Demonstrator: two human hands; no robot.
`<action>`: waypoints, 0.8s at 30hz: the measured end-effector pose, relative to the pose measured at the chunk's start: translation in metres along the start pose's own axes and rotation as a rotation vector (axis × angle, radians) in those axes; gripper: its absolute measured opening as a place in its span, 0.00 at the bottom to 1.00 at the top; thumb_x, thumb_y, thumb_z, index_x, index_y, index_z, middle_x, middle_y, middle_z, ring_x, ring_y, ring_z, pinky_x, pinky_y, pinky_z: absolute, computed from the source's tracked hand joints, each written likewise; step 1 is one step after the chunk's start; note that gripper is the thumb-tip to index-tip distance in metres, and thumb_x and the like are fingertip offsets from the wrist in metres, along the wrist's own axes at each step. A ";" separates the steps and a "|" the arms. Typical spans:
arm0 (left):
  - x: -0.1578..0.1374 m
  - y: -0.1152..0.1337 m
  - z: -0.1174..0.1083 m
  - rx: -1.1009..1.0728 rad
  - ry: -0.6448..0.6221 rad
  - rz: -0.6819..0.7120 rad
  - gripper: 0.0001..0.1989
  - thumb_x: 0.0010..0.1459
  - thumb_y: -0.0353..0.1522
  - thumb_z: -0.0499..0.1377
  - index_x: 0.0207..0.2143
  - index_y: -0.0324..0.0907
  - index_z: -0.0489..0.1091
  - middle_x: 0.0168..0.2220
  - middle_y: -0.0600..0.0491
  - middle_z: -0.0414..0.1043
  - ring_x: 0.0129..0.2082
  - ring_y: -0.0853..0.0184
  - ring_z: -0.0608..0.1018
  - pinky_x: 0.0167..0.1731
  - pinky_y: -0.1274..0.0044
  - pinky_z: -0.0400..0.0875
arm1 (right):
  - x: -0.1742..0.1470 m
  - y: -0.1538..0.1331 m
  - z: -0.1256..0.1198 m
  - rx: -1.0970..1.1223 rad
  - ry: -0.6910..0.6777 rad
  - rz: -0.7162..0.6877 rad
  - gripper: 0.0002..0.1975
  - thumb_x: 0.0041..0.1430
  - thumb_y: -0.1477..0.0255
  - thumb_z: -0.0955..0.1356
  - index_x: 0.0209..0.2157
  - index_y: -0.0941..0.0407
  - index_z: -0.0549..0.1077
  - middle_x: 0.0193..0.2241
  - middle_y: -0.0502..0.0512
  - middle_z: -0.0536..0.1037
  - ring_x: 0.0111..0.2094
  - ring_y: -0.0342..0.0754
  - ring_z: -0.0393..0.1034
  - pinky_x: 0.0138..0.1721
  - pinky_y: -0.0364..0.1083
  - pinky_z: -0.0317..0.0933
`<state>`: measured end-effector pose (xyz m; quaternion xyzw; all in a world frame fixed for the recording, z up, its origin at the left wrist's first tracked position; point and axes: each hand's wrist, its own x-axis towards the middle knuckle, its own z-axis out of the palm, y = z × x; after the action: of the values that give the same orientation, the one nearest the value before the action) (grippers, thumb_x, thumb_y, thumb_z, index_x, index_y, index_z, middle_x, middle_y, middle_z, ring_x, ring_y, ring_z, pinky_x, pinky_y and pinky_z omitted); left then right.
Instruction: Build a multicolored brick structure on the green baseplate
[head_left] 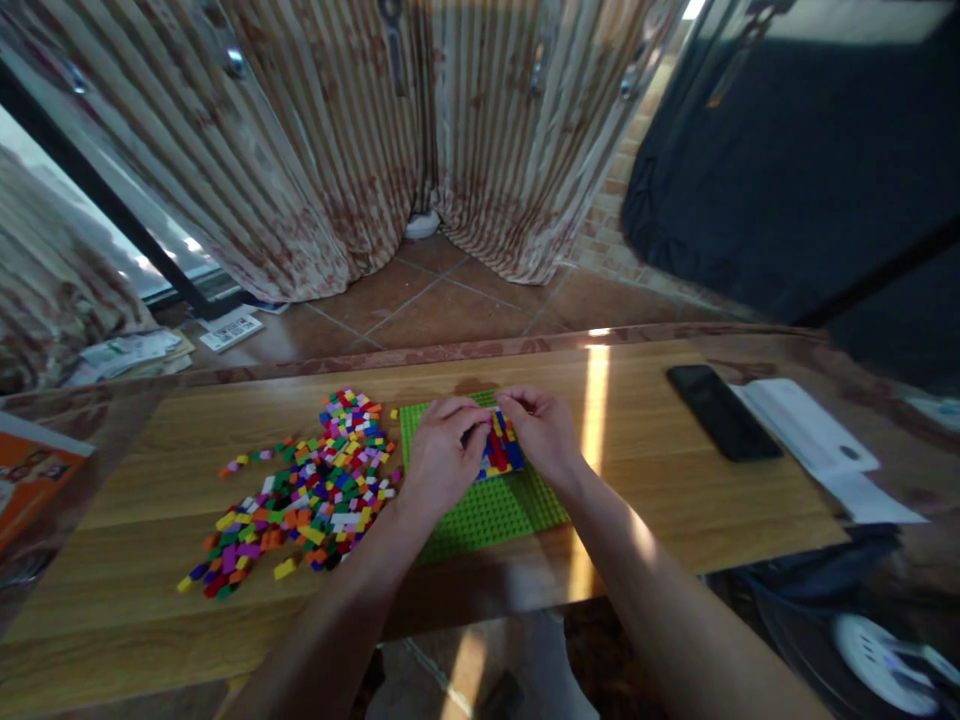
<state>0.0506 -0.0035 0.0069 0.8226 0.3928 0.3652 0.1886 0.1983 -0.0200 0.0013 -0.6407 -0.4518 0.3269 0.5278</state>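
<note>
Bare forearms [652, 585] are seen nearest in the head view, stretched over the near edge of a wooden table [675, 490]. Print is borne by a white card [232, 328] beyond the table, well to the left of the left hand [442, 458], but it is too small to be read; farther left, an orange-and-white printed item [34, 470] is too blurred to be made out. Nearer the left hand, on its outer side, loose coloured bricks [330, 490] are heaped and scattered, some lying just beside a green studded baseplate [480, 520]. Just right of the right hand [546, 432], the table is crossed by a strip of sunlight [596, 395]. Well apart on that side, a dark phone [724, 412] is laid beside white packaging [806, 435]. Striped curtains [322, 150] are hung beyond both hands. Between the hands, on the baseplate, a red, blue and yellow brick panel [504, 458] is set, partly hidden by the left hand. Both hands are curled over it, thumbs and forefingers brought close together; whether a brick is pinched in either cannot be told.
</note>
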 end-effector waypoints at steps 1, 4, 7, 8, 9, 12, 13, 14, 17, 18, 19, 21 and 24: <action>0.000 0.000 0.001 0.019 -0.007 0.014 0.08 0.60 0.30 0.57 0.36 0.43 0.76 0.38 0.51 0.76 0.41 0.64 0.76 0.47 0.69 0.71 | 0.000 0.000 -0.001 -0.001 0.003 -0.001 0.11 0.53 0.63 0.67 0.28 0.54 0.77 0.28 0.52 0.80 0.31 0.47 0.73 0.34 0.45 0.64; 0.000 0.001 0.003 0.061 -0.017 0.034 0.07 0.60 0.29 0.57 0.35 0.42 0.76 0.39 0.50 0.76 0.42 0.63 0.75 0.48 0.68 0.70 | 0.001 0.001 -0.003 -0.017 -0.002 -0.012 0.10 0.53 0.63 0.67 0.28 0.54 0.78 0.28 0.52 0.80 0.31 0.47 0.72 0.34 0.45 0.64; 0.000 0.002 0.004 0.087 -0.014 0.033 0.07 0.59 0.29 0.57 0.34 0.42 0.76 0.38 0.51 0.77 0.41 0.63 0.75 0.48 0.68 0.70 | 0.002 0.002 -0.005 -0.024 -0.021 -0.021 0.10 0.53 0.64 0.67 0.29 0.55 0.78 0.28 0.52 0.79 0.32 0.47 0.72 0.35 0.46 0.64; 0.001 0.002 0.004 0.094 -0.013 0.031 0.07 0.59 0.29 0.57 0.33 0.42 0.76 0.38 0.51 0.77 0.41 0.63 0.75 0.48 0.68 0.70 | 0.002 0.003 -0.005 -0.027 -0.026 -0.020 0.10 0.53 0.65 0.67 0.29 0.55 0.78 0.28 0.52 0.79 0.32 0.47 0.72 0.35 0.45 0.64; 0.001 0.002 0.004 0.100 -0.013 0.031 0.07 0.59 0.29 0.57 0.33 0.42 0.76 0.38 0.51 0.77 0.41 0.63 0.75 0.48 0.68 0.70 | 0.002 0.003 -0.005 -0.030 -0.029 -0.016 0.10 0.53 0.65 0.67 0.29 0.55 0.78 0.28 0.52 0.79 0.32 0.47 0.72 0.35 0.45 0.64; 0.002 0.004 0.004 0.109 -0.019 0.026 0.07 0.58 0.28 0.57 0.32 0.42 0.76 0.37 0.51 0.78 0.40 0.63 0.76 0.47 0.67 0.70 | 0.002 0.004 -0.005 -0.042 -0.038 -0.008 0.10 0.53 0.65 0.67 0.30 0.55 0.78 0.28 0.52 0.79 0.32 0.47 0.72 0.34 0.44 0.64; 0.002 0.005 0.004 0.107 -0.019 0.021 0.07 0.58 0.28 0.58 0.32 0.42 0.76 0.37 0.51 0.78 0.40 0.63 0.76 0.47 0.67 0.70 | 0.002 0.003 -0.005 -0.040 -0.042 -0.010 0.10 0.53 0.65 0.67 0.29 0.55 0.78 0.28 0.51 0.79 0.32 0.46 0.72 0.34 0.44 0.64; 0.002 0.005 0.004 0.102 -0.018 0.014 0.07 0.58 0.28 0.58 0.31 0.43 0.76 0.37 0.51 0.78 0.40 0.63 0.76 0.47 0.67 0.70 | 0.001 0.003 -0.005 -0.040 -0.043 -0.013 0.10 0.54 0.65 0.67 0.29 0.54 0.78 0.28 0.51 0.79 0.32 0.46 0.72 0.34 0.44 0.64; 0.002 0.006 0.004 0.087 -0.008 -0.024 0.07 0.57 0.28 0.58 0.30 0.43 0.77 0.37 0.52 0.78 0.39 0.63 0.76 0.47 0.67 0.70 | 0.001 0.002 -0.005 -0.045 -0.039 -0.012 0.09 0.53 0.65 0.67 0.29 0.54 0.78 0.28 0.51 0.80 0.32 0.46 0.73 0.34 0.44 0.65; 0.002 0.007 0.004 0.084 -0.004 -0.037 0.07 0.57 0.28 0.59 0.29 0.44 0.77 0.37 0.52 0.78 0.39 0.63 0.76 0.46 0.67 0.70 | 0.001 0.001 -0.005 -0.045 -0.037 -0.007 0.09 0.53 0.65 0.67 0.29 0.54 0.78 0.28 0.51 0.80 0.32 0.47 0.73 0.34 0.45 0.65; 0.003 0.007 0.004 0.083 0.000 -0.046 0.07 0.56 0.28 0.59 0.29 0.44 0.77 0.37 0.52 0.78 0.39 0.63 0.76 0.46 0.67 0.70 | 0.000 0.000 -0.005 -0.042 -0.036 -0.003 0.09 0.53 0.65 0.67 0.29 0.54 0.78 0.28 0.52 0.80 0.32 0.47 0.73 0.34 0.45 0.65; 0.003 0.007 0.004 0.082 0.005 -0.059 0.06 0.56 0.28 0.59 0.30 0.43 0.76 0.36 0.52 0.78 0.39 0.63 0.76 0.46 0.67 0.71 | -0.001 0.000 -0.005 -0.036 -0.041 -0.002 0.09 0.53 0.66 0.67 0.29 0.54 0.78 0.28 0.52 0.80 0.32 0.47 0.73 0.35 0.46 0.66; 0.002 0.007 0.003 0.071 -0.006 -0.066 0.05 0.55 0.28 0.60 0.31 0.43 0.76 0.37 0.52 0.78 0.40 0.63 0.76 0.46 0.67 0.71 | -0.001 -0.001 -0.005 -0.028 -0.051 -0.016 0.08 0.52 0.65 0.68 0.28 0.53 0.78 0.28 0.51 0.80 0.32 0.48 0.73 0.38 0.48 0.66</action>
<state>0.0576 -0.0060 0.0101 0.8165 0.4321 0.3421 0.1722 0.2024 -0.0231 0.0032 -0.6357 -0.4749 0.3325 0.5097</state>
